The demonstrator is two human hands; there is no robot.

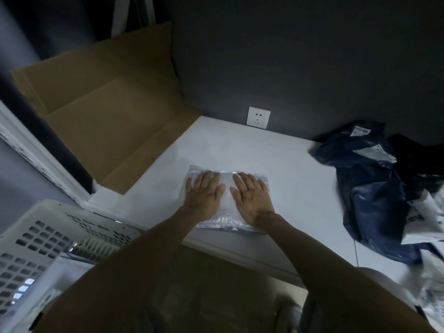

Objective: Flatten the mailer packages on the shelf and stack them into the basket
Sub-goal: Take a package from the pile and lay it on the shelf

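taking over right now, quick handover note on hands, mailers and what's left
Both open: left hand and right hand press flat on the silver mailer on the white shelf.
It looks nearly flat.
The basket sits lower left; its contents are hard to make out.
To do: put this mailer in the basket, then flatten and stack the dark blue mailers piled at right.

the scene is dim, with a cold blue-grey cast. light is strongest on the middle of the white shelf (240, 150) below the wall socket (258, 117) and falls off to near black in the corners and along the bottom. the clear mailer (227, 203) shows faint glare on its wrinkles. wide-angle distortion bends the basket (36, 236) and the left edge. the dark bags (370, 188) at the right are smeared by blur.
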